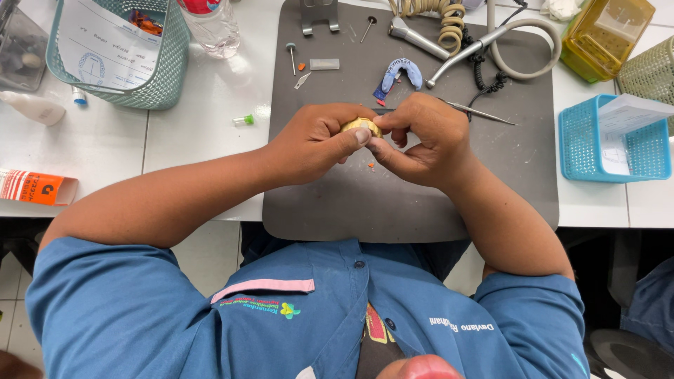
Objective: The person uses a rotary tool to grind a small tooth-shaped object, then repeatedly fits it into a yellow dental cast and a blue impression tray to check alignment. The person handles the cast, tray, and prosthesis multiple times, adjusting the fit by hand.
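My left hand (316,144) grips a small rounded yellow piece (361,125), held between thumb and fingers above the dark grey work mat (421,203). My right hand (421,137) is closed around a thin metal hand tool (484,114), whose pointed shaft sticks out to the right; its thumb and fingertips also touch the yellow piece. Both hands meet at the middle of the mat. A tiny orange crumb (371,166) lies on the mat just below them.
On the mat's far side lie a blue curved piece (401,71), small burs (291,56), a handpiece (414,36) with coiled cord and a grey hose (523,49). A teal basket (119,52), bottle (210,24), blue basket (611,140) and yellow box (607,35) stand around.
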